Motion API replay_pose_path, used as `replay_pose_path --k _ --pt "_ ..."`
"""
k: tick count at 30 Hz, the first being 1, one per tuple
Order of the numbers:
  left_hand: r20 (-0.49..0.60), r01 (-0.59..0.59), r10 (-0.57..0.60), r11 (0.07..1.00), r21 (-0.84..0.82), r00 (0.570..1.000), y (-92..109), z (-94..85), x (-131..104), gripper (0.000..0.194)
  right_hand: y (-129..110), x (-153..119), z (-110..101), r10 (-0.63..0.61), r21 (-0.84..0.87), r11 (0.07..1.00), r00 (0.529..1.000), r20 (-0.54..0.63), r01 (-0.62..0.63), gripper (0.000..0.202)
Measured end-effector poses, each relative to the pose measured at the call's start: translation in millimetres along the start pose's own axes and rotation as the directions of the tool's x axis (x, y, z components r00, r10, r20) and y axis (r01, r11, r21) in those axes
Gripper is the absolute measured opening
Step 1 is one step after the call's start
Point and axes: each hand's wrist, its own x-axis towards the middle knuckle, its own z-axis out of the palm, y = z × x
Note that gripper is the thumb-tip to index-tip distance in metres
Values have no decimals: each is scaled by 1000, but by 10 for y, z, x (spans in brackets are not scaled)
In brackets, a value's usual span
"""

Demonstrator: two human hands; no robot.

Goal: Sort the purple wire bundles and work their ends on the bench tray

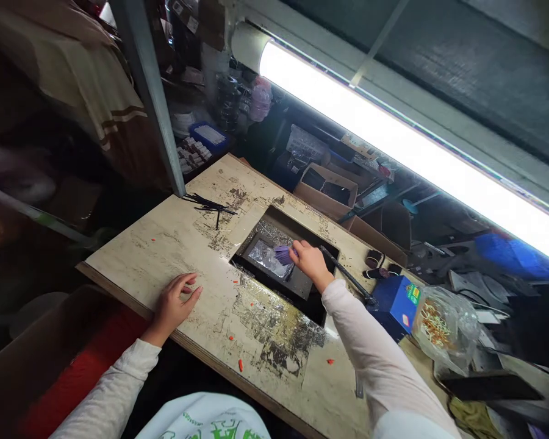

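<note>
My right hand (310,262) grips a bundle of thin purple strands (282,253), fingers closed round one end. The bundle's free ends fan out over a shiny silvery surface (264,258), and I cannot tell whether they touch it. That surface lies within a dark pot (302,288), set in a rectangular opening in the worn wooden table. Near the table's front edge rests my left hand (177,302), with its thumb and fingers apart and nothing between them.
Several black strips (209,205) lie at the far left corner by a metal post (158,97). To the right are a black rod (350,277), a blue box (391,305) and a plastic bag (443,326) of thin pieces. A bright tube lamp (393,134) hangs above. Small orange bits dot the tabletop.
</note>
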Motion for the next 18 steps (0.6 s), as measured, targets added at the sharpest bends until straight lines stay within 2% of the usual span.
replay_pose_path --k 1,3,4,6,9,11,13,14,16,17,18 --pt "1 0 0 1000 -1 1000 1 3 -2 29 -59 -106 -61 -109 15 994 994 -7 109 35" --pt "-3 6 -6 1000 -4 1000 -3 9 -3 29 -204 -296 -148 -322 58 945 947 -12 322 33" --pt "-6 10 -10 1000 -7 1000 -11 12 -3 29 -270 -365 -175 -370 69 926 929 -18 370 32" --pt "0 15 -15 1000 -24 1000 -38 16 -1 30 -354 -440 -210 -400 77 912 915 -48 403 31" --pt "-1 32 -32 997 -75 999 -75 14 6 31 -309 -439 -251 -413 110 898 902 -126 426 29" --pt "-23 44 -46 995 -91 999 -46 24 4 32 -211 -427 -287 -307 183 918 923 -230 351 28" --pt "-20 55 -57 994 -96 998 72 71 -13 32 -148 -446 -315 -89 350 910 931 -354 220 28" --pt "17 66 -64 992 -109 998 168 115 -27 31 -156 -471 -320 41 465 870 915 -401 164 27" --pt "192 115 -80 978 -177 978 415 242 -53 32 -281 -545 -295 301 702 706 859 -414 91 28" --pt "319 163 -85 960 -226 944 552 318 -60 35 -399 -590 -264 425 809 584 823 -376 67 29" --pt "456 220 -71 934 -282 887 686 394 -56 40 -548 -637 -222 530 899 434 792 -304 54 30"
